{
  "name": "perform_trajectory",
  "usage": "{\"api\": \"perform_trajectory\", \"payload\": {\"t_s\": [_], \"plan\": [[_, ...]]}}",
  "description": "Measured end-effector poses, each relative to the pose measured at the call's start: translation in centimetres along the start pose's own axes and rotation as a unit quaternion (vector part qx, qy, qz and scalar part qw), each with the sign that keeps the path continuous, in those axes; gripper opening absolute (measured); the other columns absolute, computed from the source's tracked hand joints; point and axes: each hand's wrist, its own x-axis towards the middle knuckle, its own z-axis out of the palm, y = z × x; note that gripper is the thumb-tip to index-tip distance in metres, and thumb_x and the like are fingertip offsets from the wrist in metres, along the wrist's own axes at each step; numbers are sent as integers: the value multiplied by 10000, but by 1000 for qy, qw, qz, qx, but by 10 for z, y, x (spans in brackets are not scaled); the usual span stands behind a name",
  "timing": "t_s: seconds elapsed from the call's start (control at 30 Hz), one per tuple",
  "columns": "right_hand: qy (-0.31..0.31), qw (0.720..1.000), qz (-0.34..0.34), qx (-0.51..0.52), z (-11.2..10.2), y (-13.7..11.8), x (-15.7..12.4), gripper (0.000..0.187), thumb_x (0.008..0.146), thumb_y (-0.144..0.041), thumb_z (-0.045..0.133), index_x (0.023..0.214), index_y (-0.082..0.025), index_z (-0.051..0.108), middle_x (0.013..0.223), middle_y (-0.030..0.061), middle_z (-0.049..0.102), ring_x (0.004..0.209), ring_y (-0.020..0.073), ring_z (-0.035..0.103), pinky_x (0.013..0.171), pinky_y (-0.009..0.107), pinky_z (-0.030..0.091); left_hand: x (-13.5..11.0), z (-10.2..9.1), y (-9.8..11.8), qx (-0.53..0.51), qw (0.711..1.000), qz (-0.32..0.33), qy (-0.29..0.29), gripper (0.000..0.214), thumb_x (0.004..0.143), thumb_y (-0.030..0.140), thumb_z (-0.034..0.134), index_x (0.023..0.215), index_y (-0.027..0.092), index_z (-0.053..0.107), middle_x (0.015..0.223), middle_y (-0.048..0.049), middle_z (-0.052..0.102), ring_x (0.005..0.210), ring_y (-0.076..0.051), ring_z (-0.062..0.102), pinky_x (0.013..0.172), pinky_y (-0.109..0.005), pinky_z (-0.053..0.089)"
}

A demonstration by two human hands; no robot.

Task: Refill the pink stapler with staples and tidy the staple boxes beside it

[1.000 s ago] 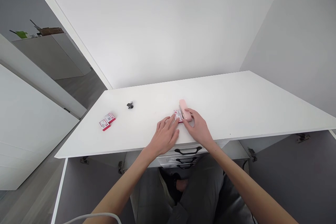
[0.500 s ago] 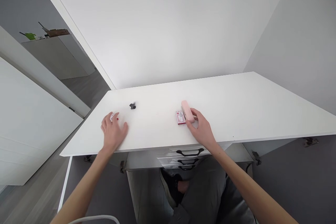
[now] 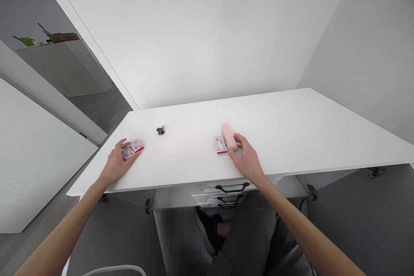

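My left hand (image 3: 117, 164) rests on the white tabletop (image 3: 187, 159) at the left, its thumb and fingers around two small red-and-white boxes, a near box (image 3: 128, 152) and a far box (image 3: 136, 145), lying side by side. On the right, my right hand (image 3: 248, 161) grips the near end of a pink stapler (image 3: 228, 136) between thumb and fingers. The stapler lies at a slant on the tabletop. Against its left side is a third red-and-white box (image 3: 220, 145), lying flat. A small black clip-like object (image 3: 160, 130) sits beyond my left hand.
Behind the tabletop rises a white wall (image 3: 200, 43). Below the front edge are drawers with black handles (image 3: 232, 188) and open cabinet doors with hinges (image 3: 312, 192). My leg (image 3: 246, 233) is under the table. A doorway opens at the left.
My left hand has moved left and lower and now spans two boxes, which show more fully. My right hand stays on the stapler. The view has shifted slightly.
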Motion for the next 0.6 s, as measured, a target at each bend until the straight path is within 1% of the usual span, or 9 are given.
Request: {"api": "perform_trajectory", "payload": {"t_s": [0.17, 0.23, 0.3, 0.37, 0.43, 0.5, 0.6], "plan": [[0, 1000, -5, -2, 0, 0, 0, 559, 975, -448, 598, 1480, -236, 489, 1490, 149, 610, 1284, 320, 645, 1075, 544, 529, -6, 4, 13, -20, 999, -13, 24, 921, 856, 742, 588, 1561, 184, 390, 1461, -167, 619, 1342, -388, 553, 1071, -511, 482], [2, 1000, -4, -1, 0, 0, 0, 557, 980, -464, 595, 1478, -237, 493, 1493, 149, 607, 1288, 322, 641, 1078, 544, 524, -12, 9, 23, -39, 999, 2, 23, 921, 840, 746, 618, 1548, 195, 411, 1462, -161, 615, 1343, -375, 557, 1064, -492, 493], [2, 1000, 3, 2, 0, -2, 0, 554, 987, -483, 586, 1475, -236, 498, 1494, 149, 607, 1292, 325, 637, 1073, 541, 526, -20, 16, 39, -63, 997, 35, 24, 896, 837, 735, 641, 1533, 211, 428, 1470, -148, 608, 1353, -351, 559, 1098, -481, 477], [-2, 1000, 14, 8, -1, -3, 0, 541, 1003, -505, 562, 1467, -233, 508, 1492, 151, 611, 1294, 328, 635, 1050, 534, 539, -29, 26, 62, -86, 993, 78, 21, 860, 848, 722, 649, 1516, 220, 442, 1474, -138, 607, 1362, -334, 559, 1158, -491, 429], [-3, 1000, 21, 19, -2, -4, 0, 519, 1025, -521, 518, 1455, -230, 522, 1487, 156, 617, 1281, 326, 644, 1028, 525, 548, -37, 38, 91, -111, 986, 127, -3, 839, 858, 704, 664, 1515, 233, 437, 1470, -125, 613, 1378, -324, 548, 1176, -492, 411], [-2, 999, 26, 29, -2, -5, 0, 511, 1047, -533, 470, 1449, -224, 531, 1485, 162, 618, 1262, 318, 657, 1032, 521, 544, -41, 51, 124, -132, 976, 172, -31, 806, 884, 659, 676, 1532, 259, 411, 1467, -110, 616, 1378, -308, 549, 1168, -476, 419], [2, 999, 37, 35, -3, -5, 1, 532, 1065, -550, 417, 1458, -209, 528, 1484, 169, 616, 1272, 308, 653, 1069, 514, 521, -41, 70, 171, -153, 962, 217, -58, 785, 906, 611, 690, 1552, 293, 379, 1450, -97, 627, 1365, -299, 558, 1139, -464, 443]]}}
